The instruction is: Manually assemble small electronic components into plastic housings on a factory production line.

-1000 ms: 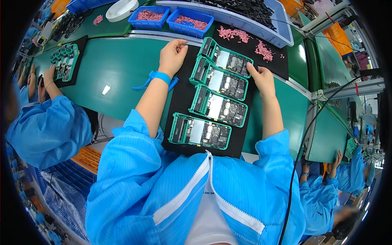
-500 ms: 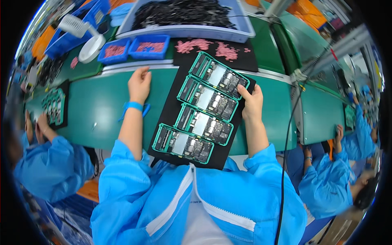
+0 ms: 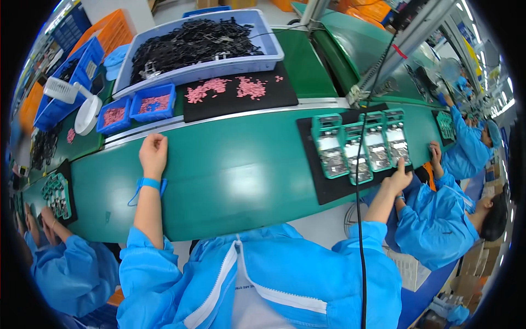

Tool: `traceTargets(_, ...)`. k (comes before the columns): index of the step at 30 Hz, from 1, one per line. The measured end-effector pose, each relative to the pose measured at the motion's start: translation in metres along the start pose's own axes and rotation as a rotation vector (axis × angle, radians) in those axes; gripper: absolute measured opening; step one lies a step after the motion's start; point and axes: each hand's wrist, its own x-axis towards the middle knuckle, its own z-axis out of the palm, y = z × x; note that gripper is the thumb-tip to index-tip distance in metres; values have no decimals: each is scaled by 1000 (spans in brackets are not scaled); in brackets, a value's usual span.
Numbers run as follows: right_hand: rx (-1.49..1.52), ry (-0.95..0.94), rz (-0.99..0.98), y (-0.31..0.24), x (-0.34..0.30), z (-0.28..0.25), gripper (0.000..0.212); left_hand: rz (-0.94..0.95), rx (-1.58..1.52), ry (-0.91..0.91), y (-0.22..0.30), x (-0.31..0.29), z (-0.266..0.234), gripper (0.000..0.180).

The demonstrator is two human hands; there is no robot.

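A black mat (image 3: 327,193) lies to my right on the green table, carrying several phone mid-frames (image 3: 377,148) in green holders, with circuit boards showing. My right hand (image 3: 395,180) grips the mat's near right edge, one digit reaching up against the lower end of the rightmost phone frame; its other fingers are partly hidden. Over the table on the left, my left hand (image 3: 153,156) has its fingers curled together, and whatever they may hold is hidden. A blue wrist strap (image 3: 149,182) circles that wrist. A black cable (image 3: 359,211) hangs in front of the mat.
Pink pieces (image 3: 251,88) are spread on another black mat (image 3: 235,105) and fill two small blue bins (image 3: 153,104). Behind stands a large tub (image 3: 203,74) of black parts. A white fan (image 3: 87,115) is at far left. Co-workers (image 3: 438,219) sit on both sides.
The mat with its phone frames has moved from in front of me to the right and turned, my right hand going with it. My left hand stays over the table. The view has shifted rightward.
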Motion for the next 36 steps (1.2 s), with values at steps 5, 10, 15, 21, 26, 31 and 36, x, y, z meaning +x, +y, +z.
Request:
traceTargets(5, -342, -45, -35, 15, 28, -20, 36, 175, 103, -10, 40, 14, 24, 11)
traceTargets(10, -1057, 76, -462, 20, 22, -24, 66, 535, 113, -208, 117, 42, 87, 6)
traceTargets(15, -1159, -137, -733, -21, -55, 5, 43, 503, 141, -326, 161, 59, 152, 8)
traceTargets(21, -1147, -389, -908, -58, -140, 28, 28, 539, 315, -344, 162, 78, 182, 10)
traceTargets(26, -892, -657, -855, -78, -211, 61, 24, 647, 419, -371, 160, 80, 178, 16)
traceTargets(31, -600, -1093, -638, -96, -252, 127, 22, 576, 233, -515, 154, 24, 126, 11)
traceTargets(36, -360, -1139, -456, -39, -241, 235, 14, 482, 225, -692, 158, -50, 54, 12)
